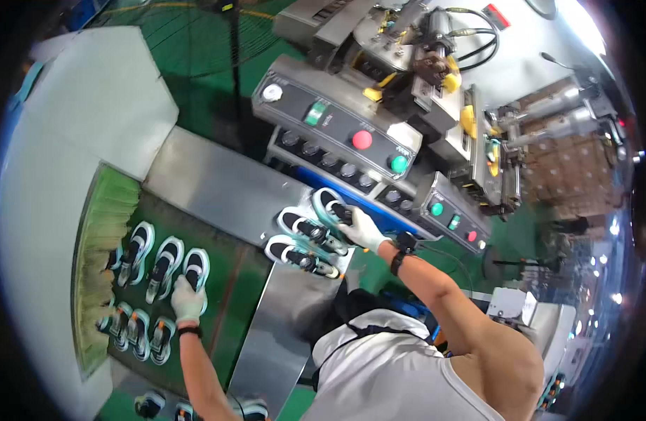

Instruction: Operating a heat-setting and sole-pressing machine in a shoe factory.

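Observation:
On the green conveyor belt (228, 302) my left hand (188, 302), in a white glove, is closed on the heel end of a black-and-white sneaker (196, 264) with a pale teal sole. That sneaker is the rightmost of three in its row, alongside another sneaker (166, 265). My right hand (365, 231), also gloved, reaches to the metal ledge and is closed round the heel end of a similar sneaker (327, 203). Two more sneakers lie just left of it, the nearest one (295, 254) close to the ledge's corner. My fingertips are partly hidden by the shoes.
Several sneakers (137, 330) stand in a second row on the belt, before a green bristle curtain (102, 266) in a white housing (91, 105). Beyond the metal ledge (218, 179) is a machine with a button panel (337, 123), metal arms and hoses. A floor fan's wire guard (190, 35) stands behind.

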Available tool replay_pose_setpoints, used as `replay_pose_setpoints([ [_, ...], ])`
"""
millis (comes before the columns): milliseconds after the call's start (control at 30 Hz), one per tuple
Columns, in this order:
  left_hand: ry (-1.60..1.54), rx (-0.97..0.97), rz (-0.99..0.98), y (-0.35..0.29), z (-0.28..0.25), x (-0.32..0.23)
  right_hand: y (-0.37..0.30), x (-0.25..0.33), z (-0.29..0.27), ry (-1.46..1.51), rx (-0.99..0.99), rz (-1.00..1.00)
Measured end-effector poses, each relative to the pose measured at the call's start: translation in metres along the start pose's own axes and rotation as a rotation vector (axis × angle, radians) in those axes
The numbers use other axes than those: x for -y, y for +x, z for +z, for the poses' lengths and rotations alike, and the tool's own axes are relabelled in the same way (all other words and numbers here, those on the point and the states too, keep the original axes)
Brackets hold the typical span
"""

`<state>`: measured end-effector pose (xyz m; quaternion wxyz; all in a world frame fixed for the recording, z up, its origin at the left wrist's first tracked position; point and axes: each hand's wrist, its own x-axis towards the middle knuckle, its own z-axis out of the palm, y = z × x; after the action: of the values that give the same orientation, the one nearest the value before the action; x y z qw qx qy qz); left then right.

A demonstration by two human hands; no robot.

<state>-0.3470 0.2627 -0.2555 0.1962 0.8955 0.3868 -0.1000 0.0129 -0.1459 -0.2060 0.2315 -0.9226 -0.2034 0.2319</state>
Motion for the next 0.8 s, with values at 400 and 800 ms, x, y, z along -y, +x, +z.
replay_pose_setpoints([
  [400, -0.351, -0.118, 0.114, -0.023, -0.011, -0.072, -0.008, 0.021, -0.005, -0.201, -0.037, -0.143],
  [800, -0.812, 0.1, 1.043, -0.048, -0.118, -0.399, -0.116, 0.038, -0.149, 1.876, 0.795, -0.239],
])
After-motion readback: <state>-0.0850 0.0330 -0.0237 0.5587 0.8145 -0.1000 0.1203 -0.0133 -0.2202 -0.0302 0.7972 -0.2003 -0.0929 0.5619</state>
